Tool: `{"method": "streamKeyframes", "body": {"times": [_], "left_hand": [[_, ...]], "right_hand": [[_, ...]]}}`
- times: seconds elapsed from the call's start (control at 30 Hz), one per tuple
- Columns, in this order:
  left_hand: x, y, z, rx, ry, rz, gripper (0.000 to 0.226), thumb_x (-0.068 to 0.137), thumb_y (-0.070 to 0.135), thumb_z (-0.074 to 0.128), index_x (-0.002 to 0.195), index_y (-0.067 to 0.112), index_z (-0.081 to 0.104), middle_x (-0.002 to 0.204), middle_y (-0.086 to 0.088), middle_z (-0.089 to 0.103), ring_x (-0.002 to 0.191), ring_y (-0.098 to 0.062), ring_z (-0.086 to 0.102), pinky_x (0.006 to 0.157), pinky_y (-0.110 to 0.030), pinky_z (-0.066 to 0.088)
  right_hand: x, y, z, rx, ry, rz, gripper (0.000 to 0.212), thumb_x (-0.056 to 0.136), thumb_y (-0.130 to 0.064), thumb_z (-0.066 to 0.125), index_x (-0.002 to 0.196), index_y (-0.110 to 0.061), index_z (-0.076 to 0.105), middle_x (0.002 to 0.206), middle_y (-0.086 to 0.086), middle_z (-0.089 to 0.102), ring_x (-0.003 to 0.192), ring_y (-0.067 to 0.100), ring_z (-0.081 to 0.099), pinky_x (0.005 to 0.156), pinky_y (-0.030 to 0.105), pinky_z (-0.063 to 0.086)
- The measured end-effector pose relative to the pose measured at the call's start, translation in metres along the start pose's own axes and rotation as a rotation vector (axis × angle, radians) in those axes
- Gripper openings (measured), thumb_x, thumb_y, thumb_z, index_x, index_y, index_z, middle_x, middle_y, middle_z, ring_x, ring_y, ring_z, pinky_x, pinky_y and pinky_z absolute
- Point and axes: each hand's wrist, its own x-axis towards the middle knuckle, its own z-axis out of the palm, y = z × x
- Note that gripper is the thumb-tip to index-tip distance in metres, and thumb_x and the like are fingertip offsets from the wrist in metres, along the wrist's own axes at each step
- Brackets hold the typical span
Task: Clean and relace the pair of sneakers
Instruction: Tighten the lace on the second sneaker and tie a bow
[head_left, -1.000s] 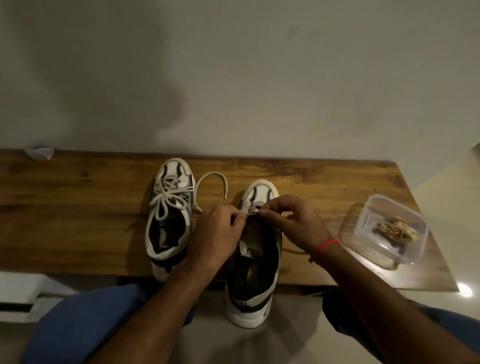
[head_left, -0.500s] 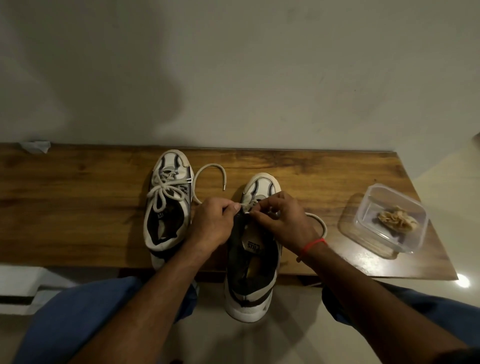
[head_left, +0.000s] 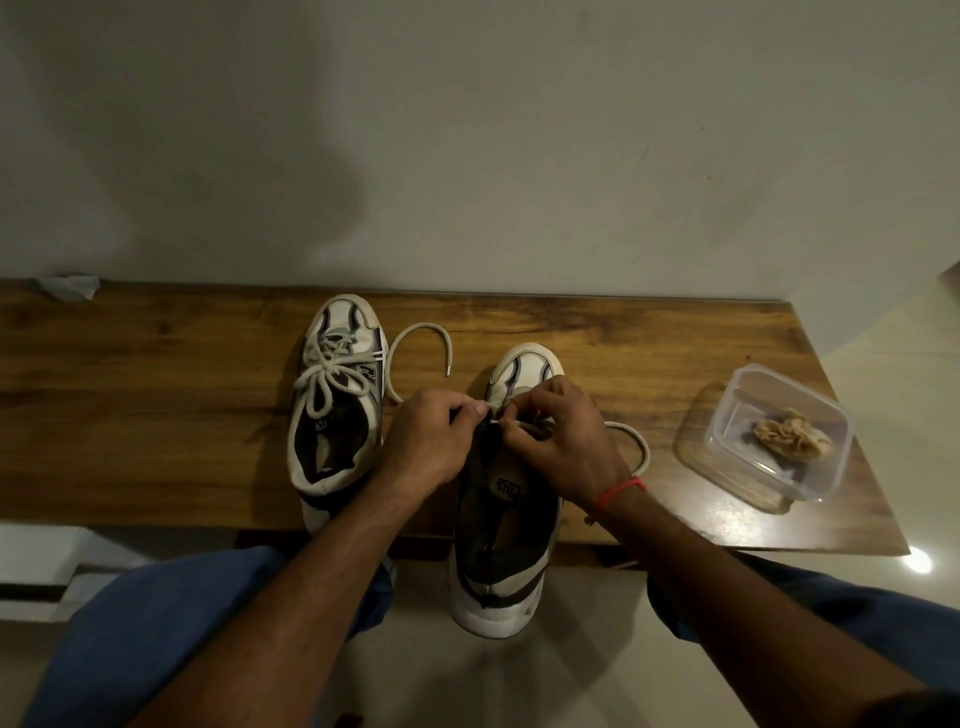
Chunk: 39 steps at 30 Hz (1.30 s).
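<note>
Both hands' grip pinched on lace (head_left: 422, 328) at right sneaker (head_left: 506, 519) eyelets, unchanged; left hand (head_left: 428, 441), right hand (head_left: 563, 441).

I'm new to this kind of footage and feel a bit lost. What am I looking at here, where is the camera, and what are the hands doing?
There is no machine here: a person wears a camera on the head, looking down at their own bare hands. A wooden bench stands against a wall. On it sits one laced sneaker, with a bow already tied. Beside it, the unlaced sneaker hangs partly over the near edge. The left hand and right hand pinch the white shoelace at the front eyelets; its loose ends curl out on both sides. To the right stands a clear plastic container holding a crumpled cloth.
</note>
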Motion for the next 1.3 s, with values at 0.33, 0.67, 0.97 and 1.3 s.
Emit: {"method": "streamKeyframes", "body": {"times": [0.33,0.67,0.97,1.3], "left_hand": [[0.002,-0.002,-0.004,-0.151,-0.067,-0.073,0.021,0.097,0.037,0.064,0.100,0.021,0.077,0.096,0.005,0.073,0.093,-0.014,0.069,0.085,-0.049,0.061],[0.005,-0.006,-0.006,-0.221,-0.112,-0.106,0.018,0.099,0.033,0.062,0.101,0.022,0.077,0.100,0.005,0.075,0.096,-0.013,0.069,0.085,-0.047,0.061],[0.005,-0.010,-0.006,-0.286,-0.144,-0.155,0.013,0.098,0.023,0.065,0.106,0.020,0.075,0.108,0.004,0.072,0.105,-0.012,0.064,0.081,-0.038,0.059],[0.006,-0.011,-0.007,-0.321,-0.153,-0.161,0.011,0.094,0.018,0.069,0.104,0.018,0.075,0.108,0.000,0.072,0.105,-0.015,0.067,0.080,-0.039,0.063]], "right_hand": [[0.000,-0.003,0.003,-0.069,0.050,0.029,0.014,0.084,-0.044,0.062,0.087,-0.031,0.061,0.092,-0.018,0.045,0.101,0.016,0.052,0.085,0.037,0.054],[0.003,0.000,0.006,-0.062,0.007,0.037,0.025,0.078,-0.057,0.050,0.086,-0.034,0.059,0.100,-0.010,0.052,0.106,0.018,0.046,0.091,0.052,0.049],[0.004,0.000,0.001,-0.055,-0.094,0.073,0.014,0.075,-0.062,0.055,0.074,-0.049,0.055,0.099,-0.017,0.053,0.111,0.020,0.048,0.094,0.055,0.046],[0.000,-0.002,0.002,-0.038,-0.081,0.096,0.009,0.083,-0.052,0.054,0.089,-0.045,0.059,0.099,-0.016,0.053,0.113,0.021,0.046,0.095,0.057,0.044]]}}
